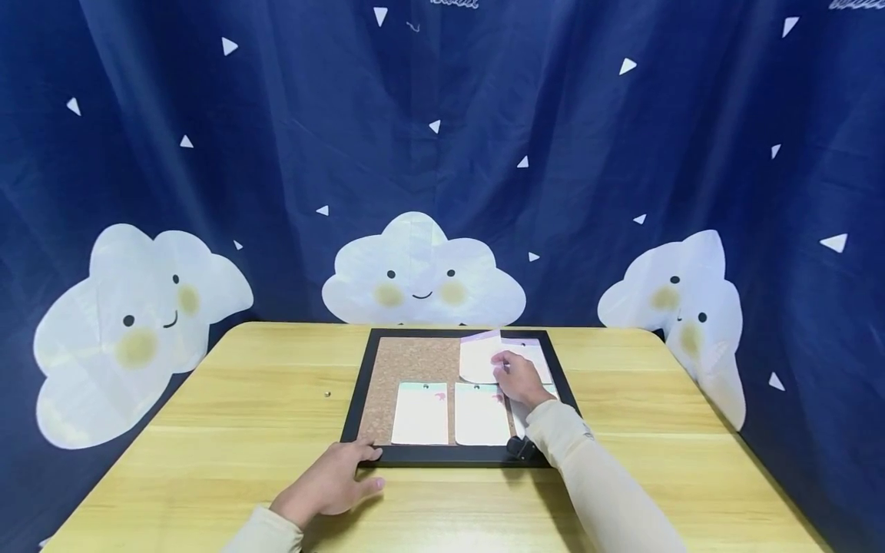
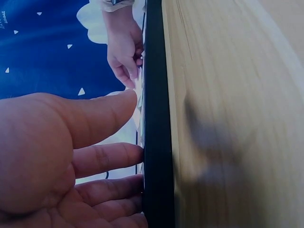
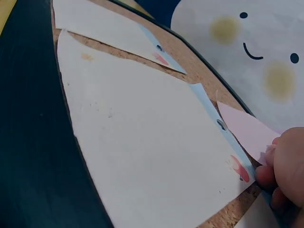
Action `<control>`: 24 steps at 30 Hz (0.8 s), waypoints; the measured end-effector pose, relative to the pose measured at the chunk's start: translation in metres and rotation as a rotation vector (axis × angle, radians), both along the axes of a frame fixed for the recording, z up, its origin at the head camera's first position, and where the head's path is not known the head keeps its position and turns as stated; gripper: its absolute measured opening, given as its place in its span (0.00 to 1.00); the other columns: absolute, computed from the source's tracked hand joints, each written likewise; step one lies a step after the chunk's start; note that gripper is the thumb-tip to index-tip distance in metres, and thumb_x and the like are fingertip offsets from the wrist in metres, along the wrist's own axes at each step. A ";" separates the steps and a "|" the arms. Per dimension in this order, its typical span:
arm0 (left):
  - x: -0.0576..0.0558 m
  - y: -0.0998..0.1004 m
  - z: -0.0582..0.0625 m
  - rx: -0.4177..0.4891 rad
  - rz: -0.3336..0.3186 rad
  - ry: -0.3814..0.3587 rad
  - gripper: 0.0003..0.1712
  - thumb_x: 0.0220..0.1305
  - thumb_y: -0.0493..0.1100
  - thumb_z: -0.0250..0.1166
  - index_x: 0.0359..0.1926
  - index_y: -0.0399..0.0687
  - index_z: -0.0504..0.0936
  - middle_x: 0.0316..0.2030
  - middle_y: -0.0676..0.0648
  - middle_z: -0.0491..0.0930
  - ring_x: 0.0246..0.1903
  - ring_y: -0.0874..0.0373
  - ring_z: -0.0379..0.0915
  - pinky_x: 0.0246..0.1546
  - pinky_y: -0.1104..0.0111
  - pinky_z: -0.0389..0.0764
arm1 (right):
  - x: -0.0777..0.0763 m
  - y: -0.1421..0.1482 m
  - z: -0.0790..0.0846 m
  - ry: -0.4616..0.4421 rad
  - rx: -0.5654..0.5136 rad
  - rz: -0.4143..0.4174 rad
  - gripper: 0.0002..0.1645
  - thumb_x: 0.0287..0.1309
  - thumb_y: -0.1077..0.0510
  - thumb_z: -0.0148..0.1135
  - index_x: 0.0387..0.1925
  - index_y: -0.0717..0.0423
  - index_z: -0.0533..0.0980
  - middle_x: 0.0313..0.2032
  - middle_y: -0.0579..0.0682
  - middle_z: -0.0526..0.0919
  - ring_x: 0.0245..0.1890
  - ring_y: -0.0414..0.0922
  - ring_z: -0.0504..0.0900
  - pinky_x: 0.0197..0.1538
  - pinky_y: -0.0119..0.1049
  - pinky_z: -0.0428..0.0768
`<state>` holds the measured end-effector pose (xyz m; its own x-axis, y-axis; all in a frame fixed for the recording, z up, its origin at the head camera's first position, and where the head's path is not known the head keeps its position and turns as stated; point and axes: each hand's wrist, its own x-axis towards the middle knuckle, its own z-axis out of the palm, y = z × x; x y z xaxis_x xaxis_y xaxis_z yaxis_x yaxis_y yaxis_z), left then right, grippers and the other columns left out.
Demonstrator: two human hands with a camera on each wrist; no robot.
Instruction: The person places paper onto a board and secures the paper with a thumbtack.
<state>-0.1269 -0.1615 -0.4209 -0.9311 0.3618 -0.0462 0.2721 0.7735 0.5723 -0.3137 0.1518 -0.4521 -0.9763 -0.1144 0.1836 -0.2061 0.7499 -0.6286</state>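
Observation:
A cork board (image 1: 411,357) with a black frame lies on the table. My right hand (image 1: 520,382) pinches a note sheet (image 1: 477,357) with a lilac top strip, over the board's upper middle. In the right wrist view, the held sheet's pinkish part (image 3: 248,132) shows beside the fingertips. Two white note sheets with pale blue-green top strips, a left one (image 1: 420,415) and a middle one (image 1: 482,417), lie in the lower row, each with a dark pin at its top. My left hand (image 1: 333,478) rests on the frame's near left corner, its fingers extended against the black edge (image 2: 159,142).
Another lilac-topped sheet (image 1: 535,359) lies at the board's upper right, and a further sheet is partly hidden under the right forearm. A small shiny pin-like object (image 1: 328,394) lies on the table (image 1: 263,399) left of the board. A blue cloud-patterned curtain (image 1: 290,153) hangs behind.

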 end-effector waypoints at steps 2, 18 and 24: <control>0.000 0.000 0.000 0.001 0.000 -0.001 0.29 0.60 0.47 0.70 0.56 0.31 0.77 0.62 0.29 0.67 0.61 0.30 0.62 0.60 0.40 0.63 | -0.001 -0.001 -0.001 -0.002 0.025 0.009 0.15 0.61 0.63 0.58 0.49 0.58 0.78 0.48 0.57 0.82 0.46 0.52 0.80 0.55 0.48 0.74; 0.001 0.000 0.001 0.015 -0.002 0.004 0.29 0.60 0.46 0.69 0.55 0.30 0.77 0.64 0.31 0.66 0.62 0.30 0.61 0.61 0.41 0.62 | 0.000 -0.005 0.002 -0.094 0.011 0.083 0.20 0.59 0.71 0.55 0.53 0.64 0.76 0.51 0.61 0.76 0.17 0.38 0.79 0.33 0.32 0.80; 0.001 -0.001 -0.001 0.012 -0.009 0.009 0.29 0.60 0.47 0.69 0.55 0.30 0.78 0.64 0.31 0.66 0.62 0.31 0.61 0.61 0.41 0.62 | -0.002 -0.006 0.000 -0.078 0.053 0.073 0.20 0.58 0.71 0.57 0.52 0.61 0.78 0.53 0.60 0.74 0.26 0.43 0.81 0.42 0.37 0.80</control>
<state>-0.1264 -0.1629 -0.4223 -0.9283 0.3704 -0.0337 0.2839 0.7643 0.5790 -0.3159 0.1462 -0.4522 -0.9761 -0.1936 0.0989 -0.2135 0.7673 -0.6048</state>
